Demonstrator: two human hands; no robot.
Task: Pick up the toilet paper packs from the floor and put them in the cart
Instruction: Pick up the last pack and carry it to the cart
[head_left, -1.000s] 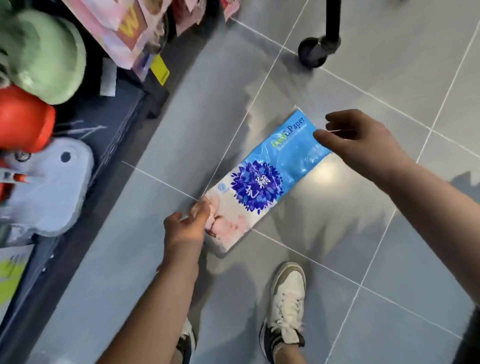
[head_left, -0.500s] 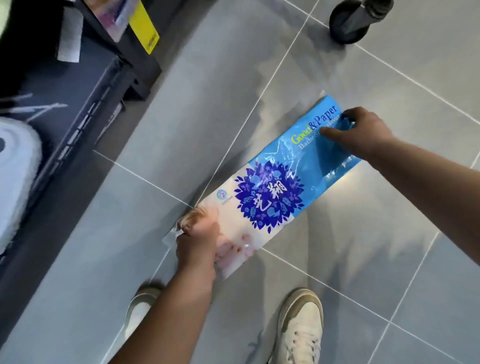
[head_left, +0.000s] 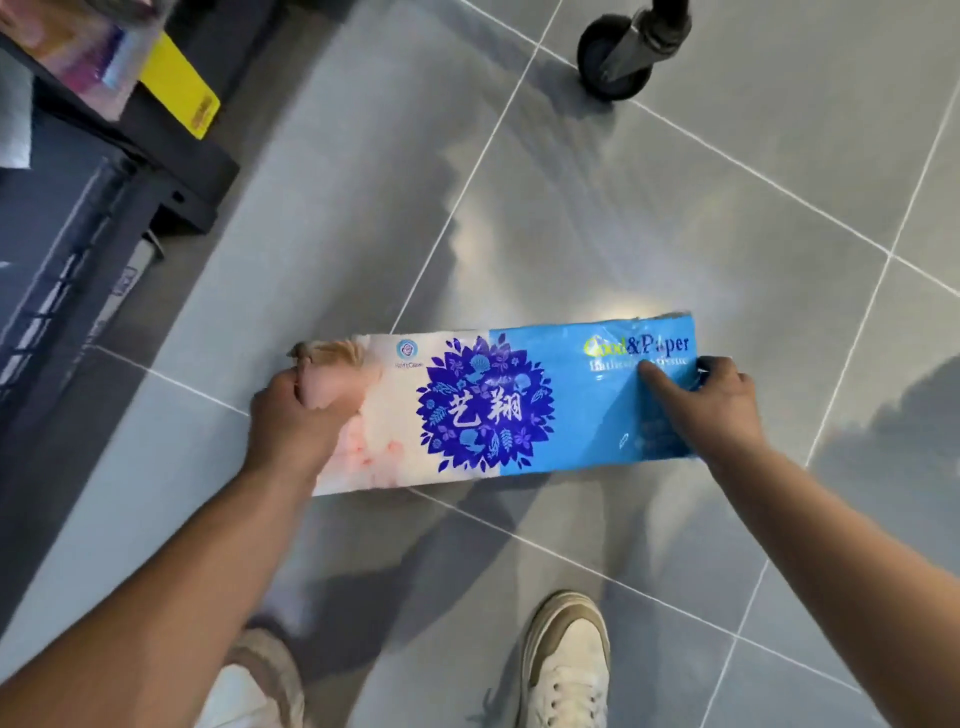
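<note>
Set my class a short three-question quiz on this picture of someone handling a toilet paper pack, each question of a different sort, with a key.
1. True or false: the left hand and the right hand both grip the pack.
2. Which part of the pack does the right hand hold? A. the blue end B. the white end C. the middle
3. Fill in: beyond the pack, a black ____ rests on the floor.

Key: 1 true; 2 A; 3 wheel.
</note>
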